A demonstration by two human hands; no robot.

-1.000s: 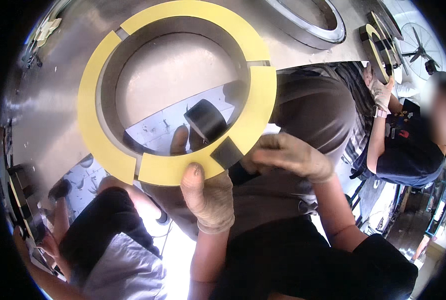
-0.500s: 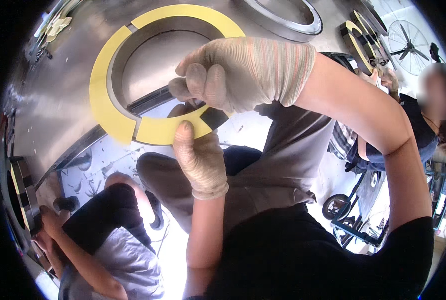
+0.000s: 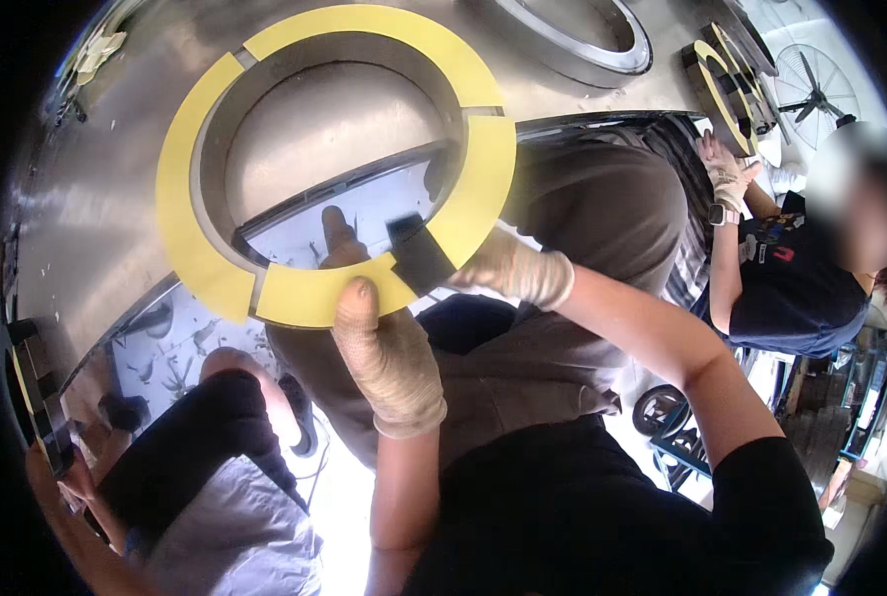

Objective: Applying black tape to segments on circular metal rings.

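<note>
The left hand grips a yellow-faced ring, the right hand just beside its black strip.

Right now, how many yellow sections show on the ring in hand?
4: the top yellow section, the left one, the bottom one and the right one of the ring. The black patch hides whether the bottom and right ones join underneath.
</note>
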